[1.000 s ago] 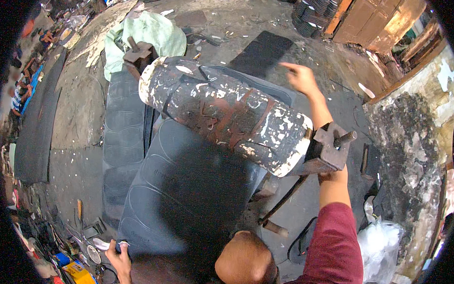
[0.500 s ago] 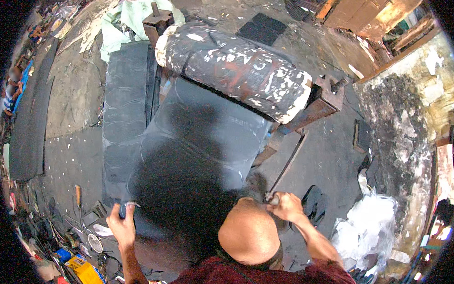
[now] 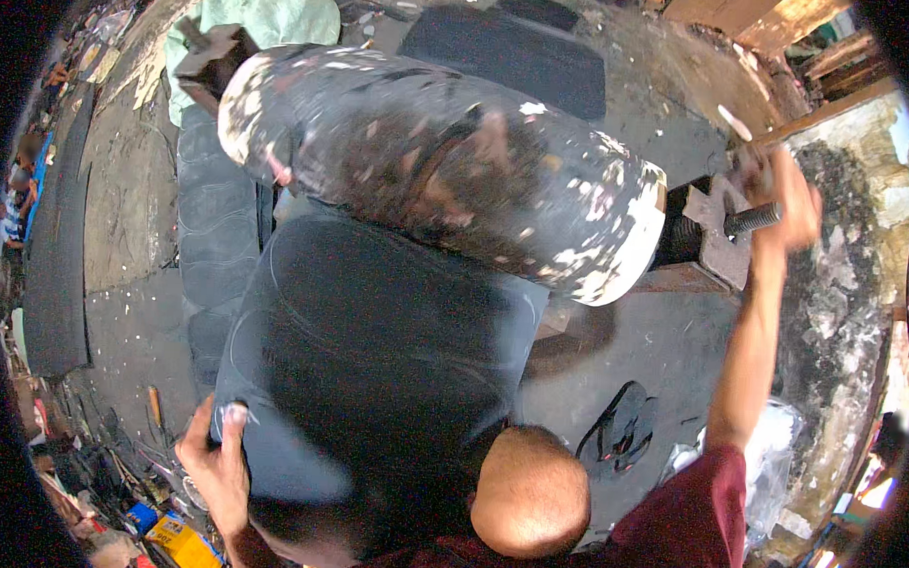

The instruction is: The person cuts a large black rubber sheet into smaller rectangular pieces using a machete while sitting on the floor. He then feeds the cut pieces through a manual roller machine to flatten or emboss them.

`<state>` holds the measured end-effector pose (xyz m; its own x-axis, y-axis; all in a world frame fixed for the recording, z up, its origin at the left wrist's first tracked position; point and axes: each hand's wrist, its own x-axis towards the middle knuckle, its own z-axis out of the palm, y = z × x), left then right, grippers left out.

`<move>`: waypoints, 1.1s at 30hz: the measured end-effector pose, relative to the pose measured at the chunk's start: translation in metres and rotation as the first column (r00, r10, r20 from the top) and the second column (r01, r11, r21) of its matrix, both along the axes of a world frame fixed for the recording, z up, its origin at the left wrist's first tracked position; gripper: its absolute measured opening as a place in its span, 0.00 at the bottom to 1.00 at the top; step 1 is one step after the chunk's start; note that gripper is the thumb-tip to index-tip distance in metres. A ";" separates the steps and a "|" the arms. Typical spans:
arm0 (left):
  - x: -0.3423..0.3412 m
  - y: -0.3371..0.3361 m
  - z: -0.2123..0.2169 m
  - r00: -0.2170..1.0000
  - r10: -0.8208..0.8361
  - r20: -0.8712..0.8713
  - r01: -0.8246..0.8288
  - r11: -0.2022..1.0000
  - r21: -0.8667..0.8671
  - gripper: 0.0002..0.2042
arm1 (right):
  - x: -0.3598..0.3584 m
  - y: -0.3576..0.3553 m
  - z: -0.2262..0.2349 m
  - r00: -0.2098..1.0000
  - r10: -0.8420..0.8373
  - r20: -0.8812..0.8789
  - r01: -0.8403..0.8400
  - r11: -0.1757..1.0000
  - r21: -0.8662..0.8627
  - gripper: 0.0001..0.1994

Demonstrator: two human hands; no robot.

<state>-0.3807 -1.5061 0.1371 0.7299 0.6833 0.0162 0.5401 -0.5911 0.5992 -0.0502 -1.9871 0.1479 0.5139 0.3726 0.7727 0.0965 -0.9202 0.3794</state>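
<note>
A black rubber sheet (image 3: 373, 321) with pale curved lines drawn on it stretches from my lap to under a thick roller (image 3: 429, 163) wrapped in paint-spattered covering. My left hand (image 3: 218, 456) pinches the sheet's near left edge, thumb on top and fingers at the side. At far right my right hand (image 3: 797, 211) is closed and smeared by motion beyond the roller's metal end bracket (image 3: 717, 233) and its threaded bolt (image 3: 755, 217). It appears to grip a crank handle, mostly hidden there. My bent knee (image 3: 532, 492) rises beside the sheet.
More marked black sheets (image 3: 217, 216) lie to the left, and another dark sheet (image 3: 503, 55) behind the roller. A black flip-flop (image 3: 618, 425) and a clear plastic bag (image 3: 775, 435) lie right. Scraps, tools and a yellow box (image 3: 187, 547) crowd the lower left. A stained wall (image 3: 831, 257) borders the right.
My right hand has swung from beside my knee up and away to the far right with the crank. The roller looks larger and nearer. My left hand keeps the sheet's edge.
</note>
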 end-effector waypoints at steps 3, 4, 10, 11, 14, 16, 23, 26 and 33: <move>0.054 -0.013 -0.005 0.999 -0.041 0.024 0.040 0.998 0.040 0.16 | 0.080 -0.014 -0.086 0.942 -0.128 -0.311 0.186 0.969 0.162 0.12; 0.076 -0.007 -0.014 0.992 -0.112 0.053 0.115 0.991 -0.063 0.16 | 0.091 -0.011 -0.128 0.874 -0.158 -0.459 0.260 0.951 0.168 0.13; 0.132 0.016 -0.050 0.993 0.015 0.120 -0.025 0.996 0.087 0.22 | -0.050 0.028 -0.340 0.245 -0.023 -0.969 0.306 0.950 0.055 0.20; 0.133 0.018 -0.053 0.986 0.014 0.167 -0.019 0.999 0.031 0.23 | -0.098 0.024 -0.356 0.171 0.013 -0.985 0.282 0.957 0.062 0.21; 0.091 0.020 -0.055 0.984 -0.176 0.033 0.178 0.981 -0.081 0.20 | -0.223 0.035 -0.325 -0.262 0.192 -0.946 0.297 0.948 0.110 0.28; 0.025 0.045 -0.080 0.964 -0.238 -0.117 0.214 0.958 -0.191 0.18 | -0.287 0.038 -0.260 -0.258 0.688 -0.679 0.407 0.714 0.569 0.26; 0.011 0.008 -0.110 0.849 0.008 0.529 -0.001 1.000 -0.014 0.12 | -0.287 0.077 -0.022 -0.128 0.182 -0.975 0.323 0.937 0.133 0.15; 0.036 0.001 -0.090 0.853 0.002 0.521 0.016 0.999 -0.030 0.10 | -0.256 0.061 0.040 0.127 0.192 -0.973 0.159 0.964 0.211 0.11; 0.117 -0.017 -0.095 0.871 0.033 0.491 0.027 0.993 -0.115 0.08 | -0.009 -0.012 0.024 0.861 -0.267 -0.433 0.241 0.964 -0.114 0.11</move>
